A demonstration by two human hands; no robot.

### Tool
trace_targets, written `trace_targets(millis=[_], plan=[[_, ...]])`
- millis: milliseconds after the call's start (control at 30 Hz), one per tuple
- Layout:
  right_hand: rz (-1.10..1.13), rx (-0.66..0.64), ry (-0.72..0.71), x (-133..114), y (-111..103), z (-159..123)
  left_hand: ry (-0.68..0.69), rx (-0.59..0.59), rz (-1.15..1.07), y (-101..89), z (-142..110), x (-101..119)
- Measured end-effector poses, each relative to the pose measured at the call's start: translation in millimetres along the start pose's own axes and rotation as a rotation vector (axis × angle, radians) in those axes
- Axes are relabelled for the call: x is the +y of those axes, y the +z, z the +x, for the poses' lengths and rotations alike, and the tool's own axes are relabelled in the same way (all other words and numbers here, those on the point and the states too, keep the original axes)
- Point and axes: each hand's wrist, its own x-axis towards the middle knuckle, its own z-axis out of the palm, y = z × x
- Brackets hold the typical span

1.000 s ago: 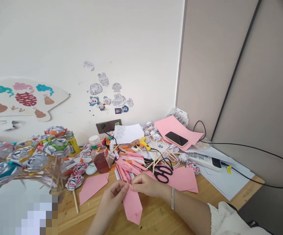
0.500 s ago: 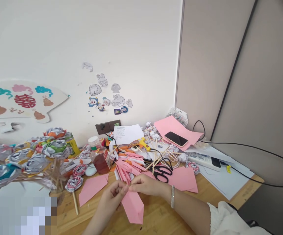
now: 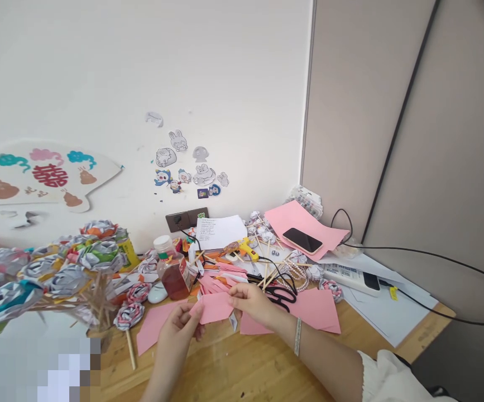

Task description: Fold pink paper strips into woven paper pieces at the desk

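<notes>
Between my two hands is a small piece of pink paper (image 3: 216,309), held up level above the front of the wooden table. My left hand (image 3: 184,324) pinches its left end between thumb and fingers. The right end is pinched by my right hand (image 3: 248,301), whose wrist wears a shiny bracelet (image 3: 297,336). Just behind the paper lies a heap of pink paper strips (image 3: 214,283), partly covered by it. Black-handled scissors (image 3: 281,296) lie beyond my right wrist, on top of pink sheets (image 3: 315,310). Another pink sheet (image 3: 153,326) lies left of my left hand.
Paper flowers (image 3: 66,279) on sticks crowd the left side. A bottle of reddish liquid (image 3: 173,277) stands behind my left hand. Further back are a yellow glue gun (image 3: 248,249) and a phone (image 3: 302,240) on pink paper. A power strip (image 3: 350,278) with a cable is at right.
The pink paper hung down lengthwise toward me from both hands' fingertips; now it is turned sideways and higher. My hands have moved apart to its two ends, the right one rising slightly.
</notes>
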Motion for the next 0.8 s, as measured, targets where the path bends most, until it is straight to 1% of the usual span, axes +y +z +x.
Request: trace_targets(millis=[100, 200, 333, 433, 600, 700, 800], plan=[[-0.013, 0.027, 0.014, 2.8, -1.2, 0.8, -0.029, -0.094, 0.069, 0.1, 1.0, -1.0], [-0.005, 0.018, 0.021, 1.6, -2.2, 0.2, -0.032, -0.157, 0.103, -0.7, 1.2, 0.3], [0.067, 0.005, 0.009, -2.2, -2.3, -0.9, -0.046, -0.214, 0.023, -1.5, 0.1, 4.1], [0.129, 0.019, -0.006, -3.2, -0.8, -1.2, -0.054, -0.198, -0.092, -1.6, -0.9, 4.5], [0.145, 0.033, -0.046, -3.9, 2.9, -2.7, -0.075, -0.128, -0.294, -1.7, -0.7, -1.1], [0.113, 0.031, -0.086, -4.5, 3.6, -4.3, -0.080, -0.106, -0.367, -1.3, -0.9, -2.3], [0.026, 0.035, -0.137, -5.0, 3.1, -5.6, -0.076, -0.134, -0.387, -0.9, -1.3, -0.9]])
